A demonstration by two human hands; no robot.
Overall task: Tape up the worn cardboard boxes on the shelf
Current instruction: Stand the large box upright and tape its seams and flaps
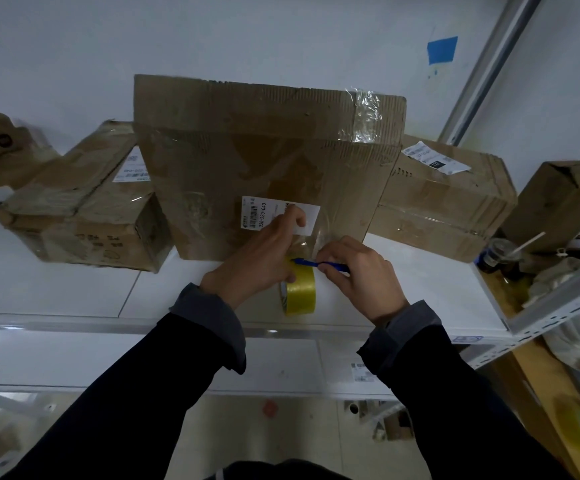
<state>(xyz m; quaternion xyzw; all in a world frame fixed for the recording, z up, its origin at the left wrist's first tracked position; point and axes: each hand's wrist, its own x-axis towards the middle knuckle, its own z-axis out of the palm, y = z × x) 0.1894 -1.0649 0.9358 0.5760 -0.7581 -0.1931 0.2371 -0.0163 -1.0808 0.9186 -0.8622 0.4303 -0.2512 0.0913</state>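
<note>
Left hand (260, 251) grips the yellowish tape roll (300, 289); right hand (361, 271) pinches a blue pen-like cutter (319, 264) against the worn brown cardboard box (247, 161).

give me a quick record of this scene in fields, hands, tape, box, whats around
left hand: grips the tape roll, thumb on the box label
right hand: holds a blue cutter, its tip at the clear tape strip above the roll
middle box: flat, worn cardboard, stands upright on the shelf, clear tape at its top right
other boxes: one to the left, one to the right, both behind it
</note>
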